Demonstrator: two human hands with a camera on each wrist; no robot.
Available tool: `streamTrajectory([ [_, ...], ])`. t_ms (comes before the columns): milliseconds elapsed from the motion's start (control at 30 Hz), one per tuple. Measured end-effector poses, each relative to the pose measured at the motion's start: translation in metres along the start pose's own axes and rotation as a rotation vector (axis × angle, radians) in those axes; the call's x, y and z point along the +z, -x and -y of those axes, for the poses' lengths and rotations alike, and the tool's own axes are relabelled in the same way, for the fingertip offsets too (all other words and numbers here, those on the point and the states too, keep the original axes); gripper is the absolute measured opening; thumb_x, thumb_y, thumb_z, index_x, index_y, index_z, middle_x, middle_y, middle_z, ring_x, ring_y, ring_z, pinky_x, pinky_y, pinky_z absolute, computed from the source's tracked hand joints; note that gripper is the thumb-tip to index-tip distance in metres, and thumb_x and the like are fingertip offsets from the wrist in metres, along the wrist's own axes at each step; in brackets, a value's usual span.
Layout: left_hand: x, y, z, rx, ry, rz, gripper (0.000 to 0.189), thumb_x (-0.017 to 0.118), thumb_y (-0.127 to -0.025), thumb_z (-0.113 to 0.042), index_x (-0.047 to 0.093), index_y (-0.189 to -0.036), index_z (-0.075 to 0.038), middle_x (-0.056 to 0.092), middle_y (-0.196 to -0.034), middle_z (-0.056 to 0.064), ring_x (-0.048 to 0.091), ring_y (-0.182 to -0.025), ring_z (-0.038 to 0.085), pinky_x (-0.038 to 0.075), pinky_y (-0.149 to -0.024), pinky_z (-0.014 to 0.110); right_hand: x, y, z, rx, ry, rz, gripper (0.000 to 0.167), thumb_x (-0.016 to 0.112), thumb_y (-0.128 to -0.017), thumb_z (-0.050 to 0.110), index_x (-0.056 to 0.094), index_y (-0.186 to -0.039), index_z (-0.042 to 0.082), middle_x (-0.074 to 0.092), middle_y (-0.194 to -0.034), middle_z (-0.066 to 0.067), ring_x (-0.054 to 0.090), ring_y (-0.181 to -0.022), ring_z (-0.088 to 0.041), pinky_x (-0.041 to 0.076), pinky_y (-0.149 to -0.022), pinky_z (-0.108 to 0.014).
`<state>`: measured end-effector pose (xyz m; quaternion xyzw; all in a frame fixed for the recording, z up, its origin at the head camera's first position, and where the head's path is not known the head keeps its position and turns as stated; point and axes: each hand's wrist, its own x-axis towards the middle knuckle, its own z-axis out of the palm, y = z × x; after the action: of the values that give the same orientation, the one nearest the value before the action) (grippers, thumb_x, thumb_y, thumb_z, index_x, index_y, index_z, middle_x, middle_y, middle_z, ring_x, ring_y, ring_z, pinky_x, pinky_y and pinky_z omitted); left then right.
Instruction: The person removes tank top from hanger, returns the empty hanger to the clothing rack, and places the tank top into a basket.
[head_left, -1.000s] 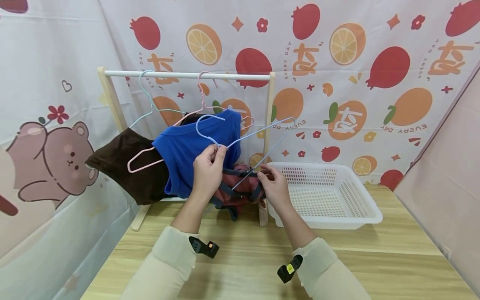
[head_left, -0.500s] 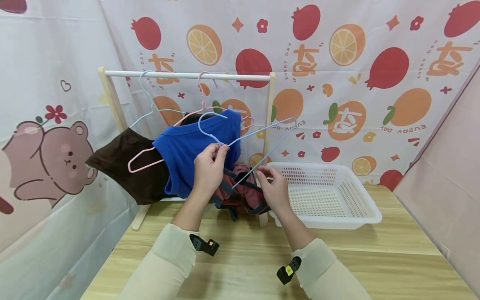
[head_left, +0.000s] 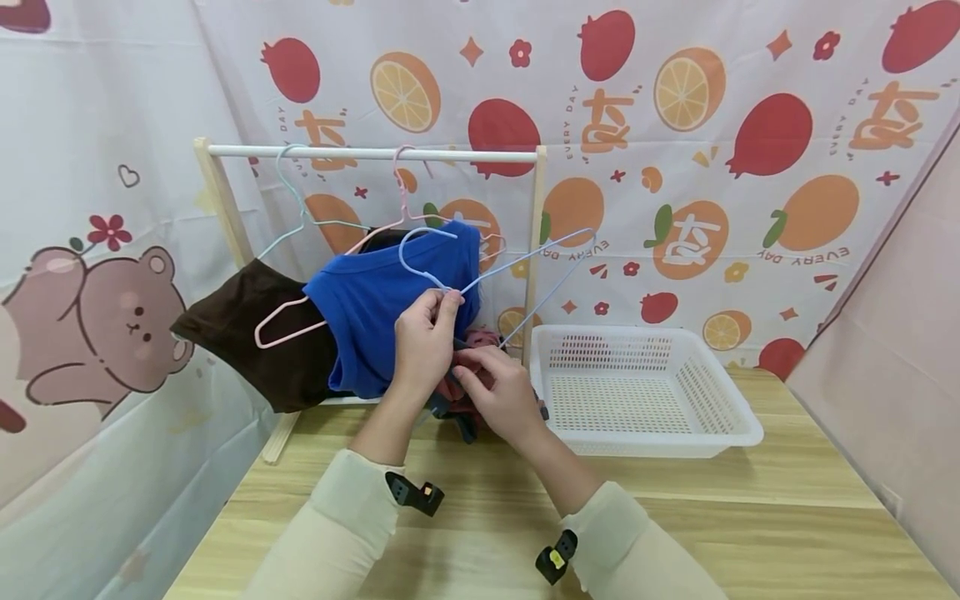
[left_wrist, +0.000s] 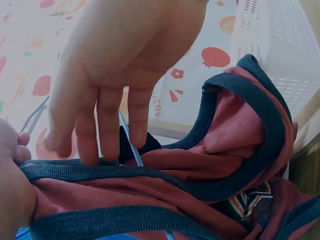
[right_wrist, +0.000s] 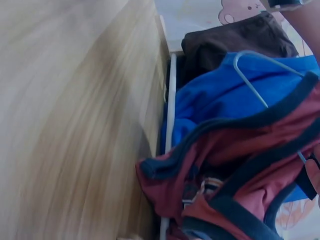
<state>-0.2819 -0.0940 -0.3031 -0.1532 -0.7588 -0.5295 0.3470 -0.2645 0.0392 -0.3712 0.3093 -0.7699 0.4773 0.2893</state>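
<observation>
In the head view, my left hand [head_left: 423,337] pinches a light blue hanger [head_left: 427,277] at its neck, hook upward. One hanger arm slants up to the right. A red garment with dark teal trim [left_wrist: 245,135] hangs about the hanger's lower part; the hanger wire passes across it in the left wrist view. My right hand [head_left: 502,396] reaches leftward over the garment. Its fingers [left_wrist: 108,127] stand straight and spread, their tips right at the trim. In the right wrist view, the garment's loose folds [right_wrist: 250,145] droop toward the rack's lower bar.
Behind the hands stands a wooden rack with a white top bar [head_left: 480,156]. A blue garment [head_left: 375,292] on a pink hanger [head_left: 402,200] and a dark brown one [head_left: 255,333] on a mint hanger [head_left: 288,179] hang there. A white perforated basket [head_left: 735,433] sits right on the wooden table [head_left: 810,517].
My right hand has moved left along the garment, from near the hanger's lower bar to beside my left hand. The left hand keeps its pinch on the hanger, which has barely moved.
</observation>
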Motion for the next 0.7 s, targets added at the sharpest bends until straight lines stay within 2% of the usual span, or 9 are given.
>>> streamTrajectory([
  [267,0.0042,0.0006,-0.0004,-0.004,0.011,0.011,0.032,0.052,-0.102,-0.034,0.07,-0.096,-0.008,0.048,-0.061,0.003,0.042,-0.051,0.015,0.033,-0.048,0.025,0.0089,-0.0013,0.0006,0.034,-0.009,0.011,0.018,0.067,-0.094,0.018,0.071,-0.109,0.009,0.068,-0.099,-0.002,0.062,-0.085,-0.01,0.054,-0.071,-0.023],
  [467,0.0068,0.0013,0.0001,0.004,0.068,-0.004,0.034,0.051,-0.103,-0.034,0.069,-0.096,-0.005,0.048,-0.065,0.004,0.043,-0.057,0.016,0.033,-0.053,0.025,0.0103,-0.0037,0.0015,0.062,-0.009,0.017,0.016,0.069,-0.093,0.018,0.072,-0.105,0.008,0.066,-0.094,-0.002,0.057,-0.08,-0.01,0.05,-0.07,-0.023],
  [700,0.0096,0.0006,0.0042,0.015,0.135,-0.028,0.033,0.051,-0.103,-0.03,0.068,-0.097,-0.002,0.041,-0.067,0.003,0.038,-0.057,0.015,0.03,-0.054,0.025,0.009,-0.0068,0.0032,0.166,-0.045,0.061,0.016,0.067,-0.095,0.017,0.074,-0.104,0.006,0.074,-0.095,-0.004,0.065,-0.078,-0.008,0.053,-0.069,-0.022],
])
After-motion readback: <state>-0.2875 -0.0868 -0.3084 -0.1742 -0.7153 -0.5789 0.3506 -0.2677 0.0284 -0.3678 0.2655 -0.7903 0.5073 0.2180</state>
